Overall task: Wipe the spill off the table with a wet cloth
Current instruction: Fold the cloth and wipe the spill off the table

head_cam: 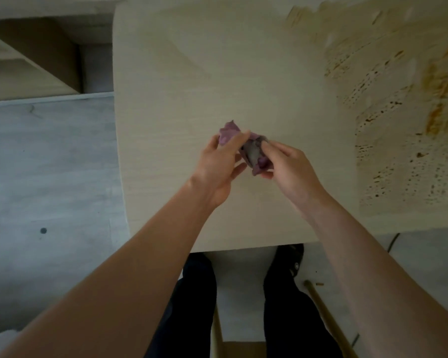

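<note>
**op_remote:** Honestly, only the head view to go on. My left hand and right hand both pinch the purple cloth, bunched up above the middle of the worktop. The spill, orange-brown smears and specks, is over at the right side, well apart from the cloth.

**benchlurker:** What's the risk?

**op_remote:** The cloth has grey, dirty-looking patches. If I wipe with that face down I'd guess it just smears the mess wider. Too small a wad also means streaks left behind. And the spill runs out of frame on the right, so I could miss that edge.
</note>
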A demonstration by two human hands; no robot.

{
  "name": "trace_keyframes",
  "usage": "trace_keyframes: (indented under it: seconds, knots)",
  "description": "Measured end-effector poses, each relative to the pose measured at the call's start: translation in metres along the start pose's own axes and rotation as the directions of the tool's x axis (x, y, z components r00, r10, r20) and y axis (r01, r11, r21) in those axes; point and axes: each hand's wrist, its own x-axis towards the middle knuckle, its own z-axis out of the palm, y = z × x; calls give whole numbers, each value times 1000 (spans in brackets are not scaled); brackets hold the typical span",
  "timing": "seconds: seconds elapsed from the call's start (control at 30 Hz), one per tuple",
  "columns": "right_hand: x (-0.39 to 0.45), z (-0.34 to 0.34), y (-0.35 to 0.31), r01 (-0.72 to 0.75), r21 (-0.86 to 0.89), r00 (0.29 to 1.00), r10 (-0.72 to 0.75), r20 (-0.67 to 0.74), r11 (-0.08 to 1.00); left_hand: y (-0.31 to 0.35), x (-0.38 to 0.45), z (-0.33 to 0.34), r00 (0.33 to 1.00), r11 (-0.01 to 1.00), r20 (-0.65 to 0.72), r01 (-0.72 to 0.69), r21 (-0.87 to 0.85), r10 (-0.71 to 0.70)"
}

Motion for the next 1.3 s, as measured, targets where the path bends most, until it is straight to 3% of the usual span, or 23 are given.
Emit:
trace_keyframes:
  seconds: [0.13, 0.27, 0.37, 0.5, 0.6, 0.67, 0.8, 0.97, 1.2, 1.3]
  knots:
    - [7, -3, 13, -83, 53, 996, 81, 31, 995, -29, 3, 9, 992, 993, -52, -113, -35, 111]
    - [8, -15, 29, -142, 67, 989, 143, -20, 988, -55, 2, 22, 982, 989, -125, -139, 46, 144]
    - [7, -25, 40, -119, 64, 991, 123, -55, 991, -63, 4, 28, 978, 989, -147, -141, 50, 147]
    - [11, -34, 46, -104, 275, 986, 136, -98, 956, -69, 5, 28, 974, 991, -196, -126, -52, 114]
    - [14, -34, 51, -57, 304, 992, 88, -89, 951, -72, 9, 25, 982, 985, -169, -111, -131, 89]
    - [16, -29, 55, -44, 306, 995, 69, -71, 951, -75, 11, 25, 977, 986, -164, -148, -72, 135]
    - [30, -27, 60, -1, 349, 993, 43, -111, 937, -78, 26, 20, 911, 957, -296, -288, 38, 286]
    - [46, -35, 70, 200, 70, 960, -182, -211, 977, -83, 46, 9, 859, 898, -267, -434, 70, 436]
    - [33, -58, 89, 257, -286, 945, -301, -126, 923, -105, 28, 8, 816, 802, -46, -554, 225, 577]
    - [15, -62, 93, 241, -382, 949, -299, -100, 892, -112, 15, 5, 785, 720, -18, -558, 413, 619]
